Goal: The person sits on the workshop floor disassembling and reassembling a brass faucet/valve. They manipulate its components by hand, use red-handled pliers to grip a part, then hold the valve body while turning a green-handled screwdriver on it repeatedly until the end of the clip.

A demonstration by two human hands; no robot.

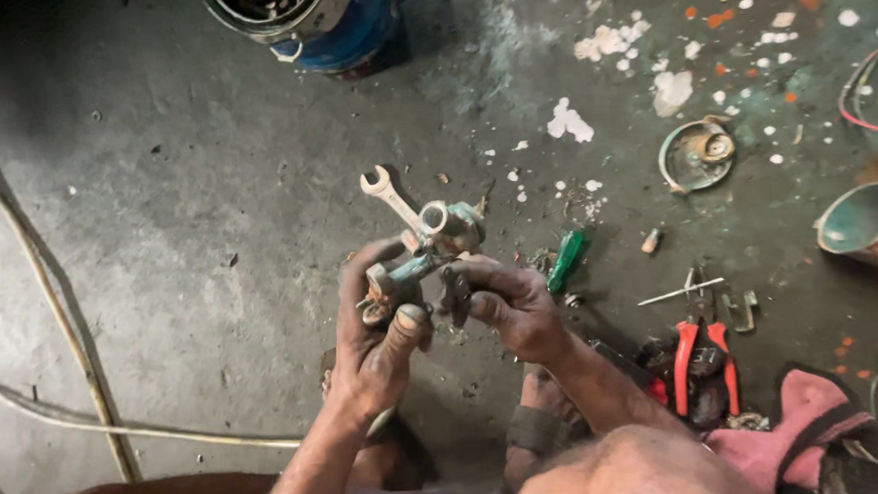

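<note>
My left hand (376,339) grips a small greenish metal fitting (429,249) with round ports, held up over the concrete floor. A silver open-end wrench (388,197) sticks up and to the left from behind the fitting, its jaw at the top. My right hand (507,302) closes on the fitting's right side, fingers pinched around a small dark part. Both hands are grimy. Which hand holds the wrench shaft is hidden.
A green-handled screwdriver (566,258) lies just right of the hands. Red-handled pliers (699,356), a thin metal rod (680,291) and a pink rag (799,421) lie at lower right. A blue bucket (319,18) stands at top, a rusty can (870,222) at right, cables (57,307) at left.
</note>
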